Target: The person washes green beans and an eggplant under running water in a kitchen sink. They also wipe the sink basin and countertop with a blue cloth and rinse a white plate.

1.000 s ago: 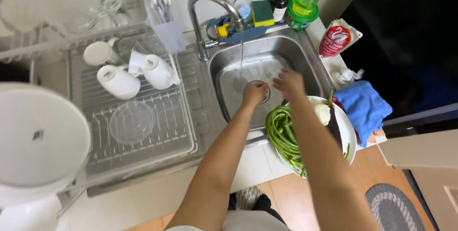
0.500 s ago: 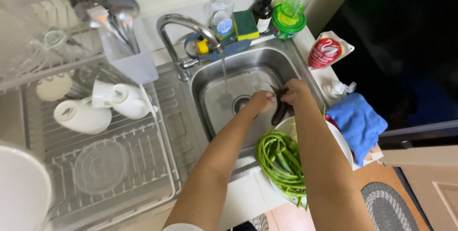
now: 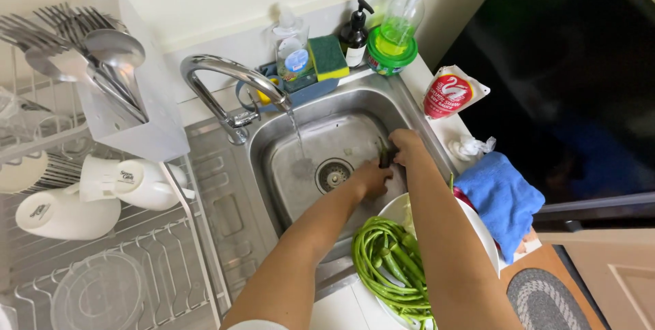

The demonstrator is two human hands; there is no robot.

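Note:
Both my hands reach into a steel sink [image 3: 310,187]. My right hand [image 3: 407,147] pinches a small bunch of dark green beans [image 3: 386,155] above the sink's right side. My left hand [image 3: 372,178] is just below it, touching the lower end of the same beans, near the drain [image 3: 333,175]. A thin stream of water [image 3: 297,138] runs from the curved tap [image 3: 222,79] to the left of my hands. A white plate [image 3: 482,233] heaped with long green beans [image 3: 390,262] rests on the sink's front right corner, under my right forearm.
A dish rack [image 3: 116,262] at left holds white mugs [image 3: 136,183], a clear lid and a cutlery holder [image 3: 140,115] with spoons and forks. Behind the sink stand soap bottles and a sponge [image 3: 329,57]. A blue cloth [image 3: 501,197] and a red-and-white pouch [image 3: 450,93] lie at right.
My view has shifted so the sink sits more central. Both hands have come together lower in the sink, and the right hand now holds a few beans.

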